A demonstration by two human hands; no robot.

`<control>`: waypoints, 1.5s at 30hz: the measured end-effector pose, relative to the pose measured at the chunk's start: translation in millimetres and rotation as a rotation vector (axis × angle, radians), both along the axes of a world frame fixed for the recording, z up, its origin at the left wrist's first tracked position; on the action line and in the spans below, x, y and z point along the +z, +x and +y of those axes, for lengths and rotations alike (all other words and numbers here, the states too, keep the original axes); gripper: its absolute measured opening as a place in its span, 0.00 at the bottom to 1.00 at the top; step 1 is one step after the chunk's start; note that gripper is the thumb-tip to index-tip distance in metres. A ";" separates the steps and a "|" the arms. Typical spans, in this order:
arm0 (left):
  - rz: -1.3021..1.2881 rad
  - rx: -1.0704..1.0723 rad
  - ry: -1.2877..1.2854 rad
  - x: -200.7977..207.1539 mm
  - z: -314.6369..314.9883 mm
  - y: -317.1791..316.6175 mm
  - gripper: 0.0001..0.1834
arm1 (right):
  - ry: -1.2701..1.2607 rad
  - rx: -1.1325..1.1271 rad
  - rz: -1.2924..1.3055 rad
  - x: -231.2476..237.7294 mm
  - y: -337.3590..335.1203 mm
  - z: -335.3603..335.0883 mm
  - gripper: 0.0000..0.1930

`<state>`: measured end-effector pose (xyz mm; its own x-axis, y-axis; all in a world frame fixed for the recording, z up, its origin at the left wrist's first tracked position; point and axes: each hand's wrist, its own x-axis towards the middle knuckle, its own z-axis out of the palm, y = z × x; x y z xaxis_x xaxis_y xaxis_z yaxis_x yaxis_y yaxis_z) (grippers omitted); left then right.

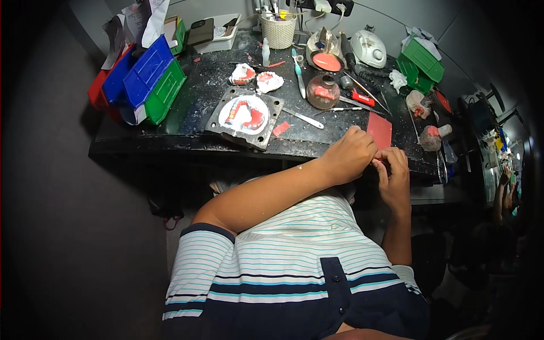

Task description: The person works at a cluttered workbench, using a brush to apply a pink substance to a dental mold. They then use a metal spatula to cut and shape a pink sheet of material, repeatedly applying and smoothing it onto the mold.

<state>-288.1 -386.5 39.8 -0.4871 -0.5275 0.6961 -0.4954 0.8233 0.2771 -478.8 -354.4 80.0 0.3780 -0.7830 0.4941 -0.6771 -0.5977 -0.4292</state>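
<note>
Both my hands meet in front of the bench's near edge, right of the middle. My left hand [352, 154] is closed, its fingertips touching those of my right hand [395, 170], which pinches with thumb and fingers. What sits between the fingers is too small to make out. Just beyond them a flat pink-red wax sheet [380, 131] shows, its near edge hidden by my fingers. Left of my hands lies a metal flask half [220, 126] with a white plaster mould holding red wax and a row of teeth. Beside it are a white-handled knife [304, 118] and a small wax piece [281, 129].
Behind stand two plaster models [270, 83], a toothbrush [299, 73], a round burner [323, 93], a red-handled tool [363, 99] and a white cup of tools [278, 33]. Blue bins [148, 71] and green bins [420, 63] flank the bench [192, 133]. Another person's arm [500, 195] shows far right.
</note>
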 end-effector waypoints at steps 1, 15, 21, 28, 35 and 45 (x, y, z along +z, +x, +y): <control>-0.002 0.006 -0.009 -0.3 0.3 0.4 0.15 | 0.001 -0.002 0.015 -0.4 0.1 0.3 0.04; -0.157 0.072 -0.082 0.3 0.8 -3.2 0.14 | -0.053 -0.041 0.080 -3.0 -0.7 0.1 0.03; -0.068 0.022 -0.024 1.2 0.0 0.4 0.11 | -0.022 -0.041 0.030 -1.3 -7.2 -0.2 0.05; -0.008 -0.004 -0.022 -4.9 -2.9 -1.2 0.09 | -0.039 -0.062 -0.011 -4.6 -11.1 -1.8 0.06; -0.062 0.018 -0.051 -1.5 -0.1 -1.6 0.09 | -0.193 -0.058 -0.026 -7.5 -15.0 -1.8 0.08; -0.080 0.016 0.005 1.7 0.4 -2.7 0.14 | -0.146 -0.069 -0.024 -11.0 -23.2 -5.2 0.07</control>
<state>-290.7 -386.0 41.5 -0.5325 -0.5387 0.6529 -0.5289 0.8140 0.2402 -502.0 -359.6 69.0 0.3125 -0.7257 0.6130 -0.7093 -0.6075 -0.3576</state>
